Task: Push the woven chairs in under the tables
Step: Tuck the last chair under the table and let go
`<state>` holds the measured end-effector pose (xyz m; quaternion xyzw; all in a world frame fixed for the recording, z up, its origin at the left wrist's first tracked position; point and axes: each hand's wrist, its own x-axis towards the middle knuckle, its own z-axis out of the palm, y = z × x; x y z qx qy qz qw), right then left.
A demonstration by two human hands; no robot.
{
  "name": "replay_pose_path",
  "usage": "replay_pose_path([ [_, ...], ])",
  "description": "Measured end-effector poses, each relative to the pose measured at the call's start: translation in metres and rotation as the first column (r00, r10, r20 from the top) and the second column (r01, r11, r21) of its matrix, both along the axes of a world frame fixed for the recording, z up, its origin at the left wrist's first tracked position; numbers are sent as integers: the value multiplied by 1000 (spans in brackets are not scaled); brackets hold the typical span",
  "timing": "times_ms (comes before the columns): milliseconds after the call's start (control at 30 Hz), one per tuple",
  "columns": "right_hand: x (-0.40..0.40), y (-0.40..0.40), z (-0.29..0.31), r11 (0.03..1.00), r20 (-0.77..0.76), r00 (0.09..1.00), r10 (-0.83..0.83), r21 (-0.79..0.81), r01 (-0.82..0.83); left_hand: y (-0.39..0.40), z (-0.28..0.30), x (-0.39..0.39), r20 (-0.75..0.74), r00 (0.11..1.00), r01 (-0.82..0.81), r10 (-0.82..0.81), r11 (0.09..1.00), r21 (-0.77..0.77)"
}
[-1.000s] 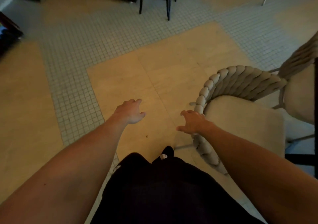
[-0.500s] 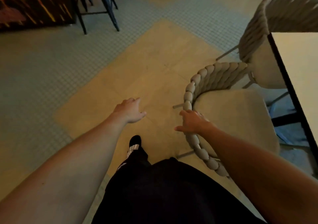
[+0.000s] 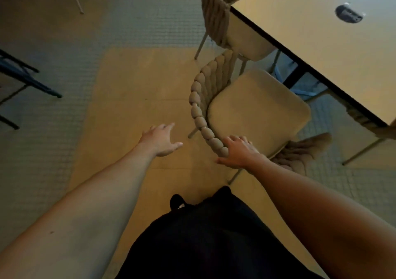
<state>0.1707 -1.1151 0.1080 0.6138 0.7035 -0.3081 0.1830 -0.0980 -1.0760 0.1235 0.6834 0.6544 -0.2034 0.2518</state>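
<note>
A beige woven chair (image 3: pixel 257 107) with a thick rope backrest (image 3: pixel 200 118) stands in front of me, its seat facing the light table (image 3: pixel 321 43) on the right and mostly outside the table's edge. My right hand (image 3: pixel 237 152) grips the near end of the backrest rim, fingers over the top and thumb on the outer side. My left hand (image 3: pixel 160 139) hovers over the floor left of the chair, fingers spread, holding nothing. A second woven chair (image 3: pixel 214 17) stands farther along the same table edge, its seat partly under the top.
Another woven chair back (image 3: pixel 304 150) pokes out low on the right, behind my right forearm. Dark metal stool legs (image 3: pixel 25 79) stand at the far left. A dark round disc (image 3: pixel 349 14) lies on the table. Tan and small-tiled floor stretches to the left.
The view has swung right, bringing the table and second chair into sight. My right hand has slid along the backrest toward its near end. My left hand stays raised and holds nothing.
</note>
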Motion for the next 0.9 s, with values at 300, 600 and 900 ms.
replay_pose_path([
  [300, 37, -19, -19, 957, 63, 956, -286, -32, 289, 38, -18, 57, 4, 933, 359, -359, 933, 4],
  [600, 42, -33, -36, 882, 72, 884, -462, -63, 466, 74, -45, 82, -27, 810, 584, -585, 811, -40],
  [900, 15, -30, -57, 799, 131, 818, -561, -175, 576, 104, -69, 117, -98, 592, 778, -800, 599, -189],
])
